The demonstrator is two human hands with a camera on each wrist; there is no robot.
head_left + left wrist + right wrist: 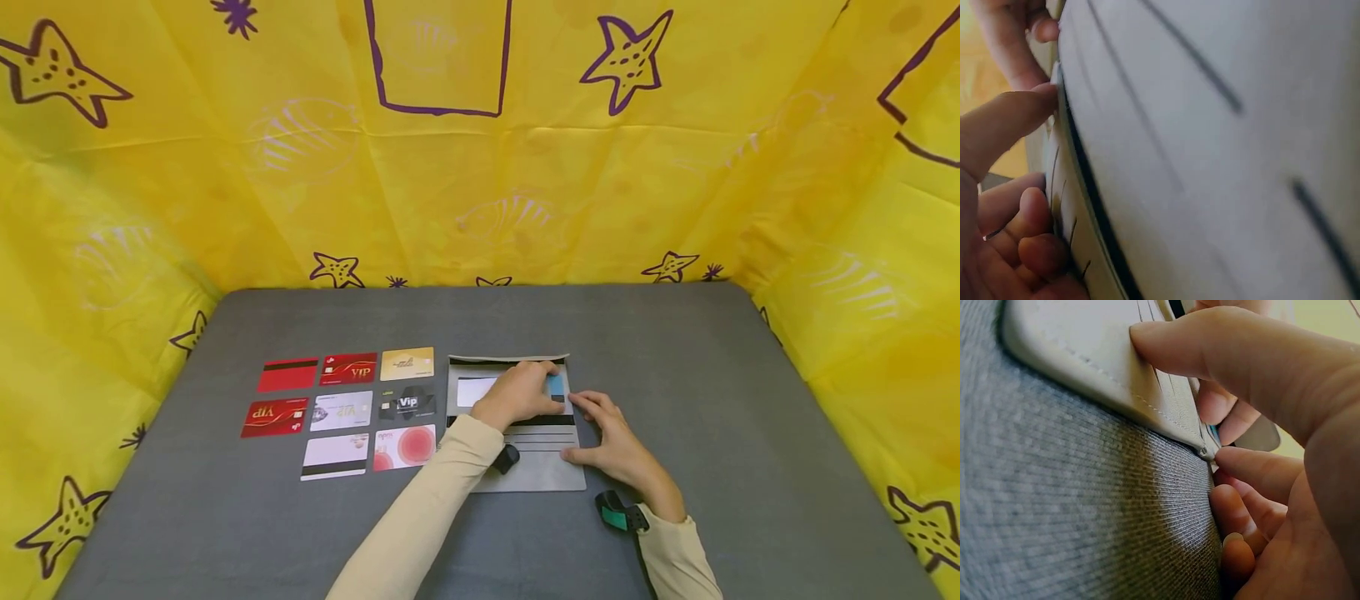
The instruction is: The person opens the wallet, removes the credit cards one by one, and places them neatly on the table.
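Observation:
An unfolded grey wallet (540,471) with black bands and slot lines lies flat on the table. A white card (474,392) shows in its upper left part. My left hand (521,390) reaches over the wallet's upper half, thumb and fingertips at opposite edges of a card with a blue part (556,387). Much of that card is hidden under the hand. Along the wallet's right edge is my right hand (618,442). Its thumb (1179,347) rests on the wallet's face, and an index fingertip touches the stitched edge near a corner.
Left of the wallet lie several cards in rows, among them a gold card (407,364), a black Vip card (407,403), a pink-and-white card (405,447) and a red card (288,375). Yellow patterned cloth (450,208) surrounds the grey table (750,467) at the back and sides.

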